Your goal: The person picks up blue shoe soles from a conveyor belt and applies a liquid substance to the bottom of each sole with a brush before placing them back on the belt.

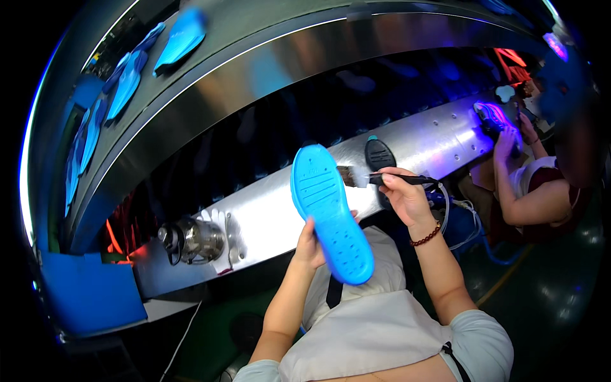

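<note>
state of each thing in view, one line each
Left hand, gripping the blue sole
Right hand, closed round the brush
Blue sole, held up, holed and ribbed face showing
Brush, bristles at the sole's edge
Black sole, lying on the metal bench, partly hidden
Metal pot, on the bench, contents hidden
Blue pieces, lying on the upper surface

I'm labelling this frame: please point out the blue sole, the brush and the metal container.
Blue sole point(332, 213), head view: middle of its face.
Brush point(361, 177), head view: pale section beside the bristles.
Metal container point(203, 242), head view: side of its body.
</note>
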Demonstrator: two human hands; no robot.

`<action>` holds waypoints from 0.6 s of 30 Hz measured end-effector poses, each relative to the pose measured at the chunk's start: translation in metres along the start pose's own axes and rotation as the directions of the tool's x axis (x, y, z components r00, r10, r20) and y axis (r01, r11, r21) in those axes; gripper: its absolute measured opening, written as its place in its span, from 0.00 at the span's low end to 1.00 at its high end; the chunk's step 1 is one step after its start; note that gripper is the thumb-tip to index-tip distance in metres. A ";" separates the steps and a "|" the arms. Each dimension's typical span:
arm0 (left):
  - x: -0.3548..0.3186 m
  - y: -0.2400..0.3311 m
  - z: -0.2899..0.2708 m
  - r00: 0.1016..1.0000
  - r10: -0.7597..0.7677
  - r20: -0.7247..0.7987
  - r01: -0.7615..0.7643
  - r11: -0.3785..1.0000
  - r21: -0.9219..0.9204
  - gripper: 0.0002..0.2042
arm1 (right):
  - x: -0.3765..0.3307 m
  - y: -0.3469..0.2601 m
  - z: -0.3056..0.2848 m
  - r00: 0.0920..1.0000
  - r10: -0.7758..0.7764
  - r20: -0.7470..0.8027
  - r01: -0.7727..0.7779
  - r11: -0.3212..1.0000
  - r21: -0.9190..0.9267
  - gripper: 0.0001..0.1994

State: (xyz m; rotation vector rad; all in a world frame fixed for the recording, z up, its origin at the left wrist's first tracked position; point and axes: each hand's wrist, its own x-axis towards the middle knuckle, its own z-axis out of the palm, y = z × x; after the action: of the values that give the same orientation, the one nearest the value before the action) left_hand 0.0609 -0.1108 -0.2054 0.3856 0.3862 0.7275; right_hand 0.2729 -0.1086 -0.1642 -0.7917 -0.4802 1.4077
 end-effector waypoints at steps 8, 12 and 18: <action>0.005 0.008 0.026 0.996 0.080 0.040 -0.073 0.987 -0.146 0.50 | 0.018 0.015 0.035 0.994 0.084 0.077 -0.073 0.989 -0.129 0.08; 0.005 0.006 0.032 0.997 0.076 0.031 -0.068 0.974 -0.218 0.49 | 0.027 0.016 0.037 0.994 0.058 0.092 -0.039 0.979 -0.201 0.08; 0.012 0.001 0.027 0.997 0.069 0.015 -0.065 0.980 -0.187 0.49 | 0.037 0.013 0.043 0.996 0.001 0.088 0.027 0.949 -0.314 0.08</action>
State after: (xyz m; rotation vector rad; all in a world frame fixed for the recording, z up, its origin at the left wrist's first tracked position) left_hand 0.0807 -0.1071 -0.1838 0.2299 0.2822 0.8179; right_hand 0.2385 -0.0637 -0.1511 -0.9832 -0.7905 1.3751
